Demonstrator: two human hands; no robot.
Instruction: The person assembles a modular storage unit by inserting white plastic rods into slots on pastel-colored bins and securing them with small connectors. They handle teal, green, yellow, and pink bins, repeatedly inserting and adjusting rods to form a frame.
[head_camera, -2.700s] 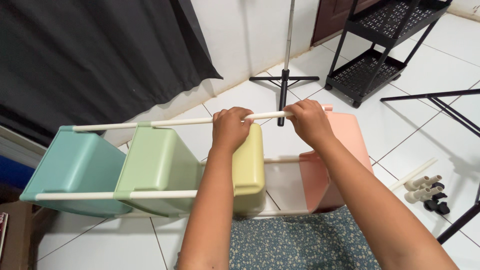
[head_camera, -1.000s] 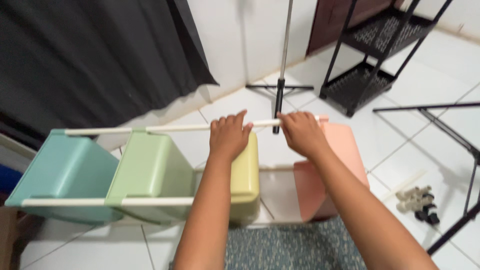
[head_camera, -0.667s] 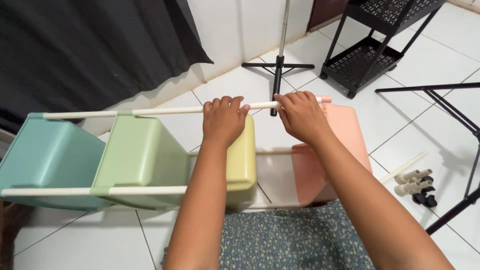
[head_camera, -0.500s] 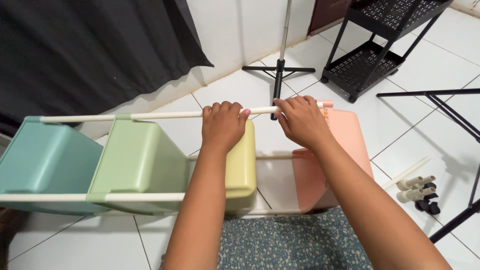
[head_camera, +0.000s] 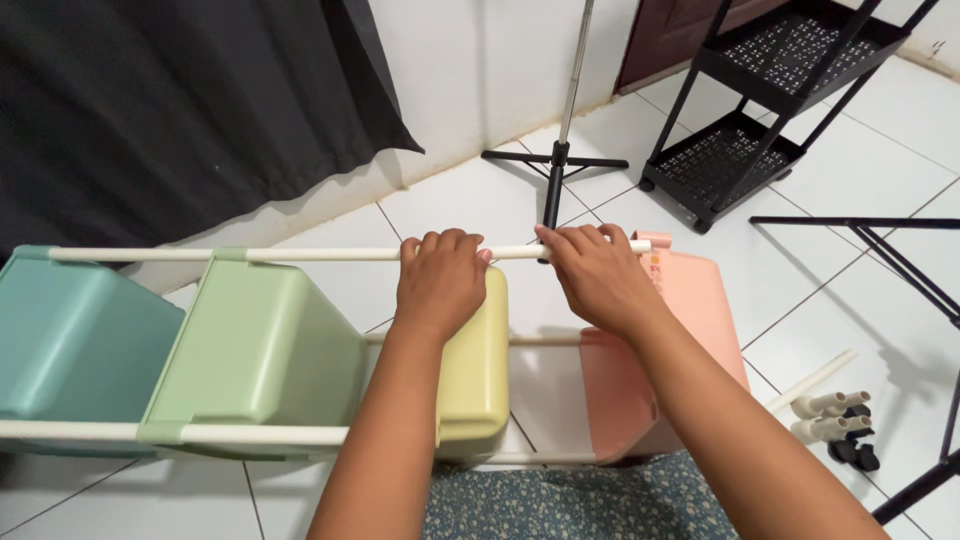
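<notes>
A storage rack lies on its side across my lap, with a teal bin (head_camera: 75, 345), a green bin (head_camera: 255, 355), a yellow bin (head_camera: 475, 360) and a pink bin (head_camera: 690, 320) strung on white rods. My left hand (head_camera: 440, 280) grips the upper white rod (head_camera: 300, 254) just above the yellow bin. My right hand (head_camera: 595, 275) is closed around the same rod a little to the right, next to the pink bin's corner. A second white rod (head_camera: 240, 434) runs along the near side of the bins.
A black tripod stand (head_camera: 556, 160) stands on the white tile floor behind the rack. A black mesh cart (head_camera: 745, 130) is at the back right, a black frame leg (head_camera: 900, 270) at the right. A loose white rod (head_camera: 810, 380) and small connector pieces (head_camera: 835, 420) lie at the right. A dark curtain (head_camera: 180, 110) hangs at the left.
The view has shifted a little, so the rack sits lower and further left in frame. Both hands have stayed closed on the upper rod, the right one slightly nearer the left.
</notes>
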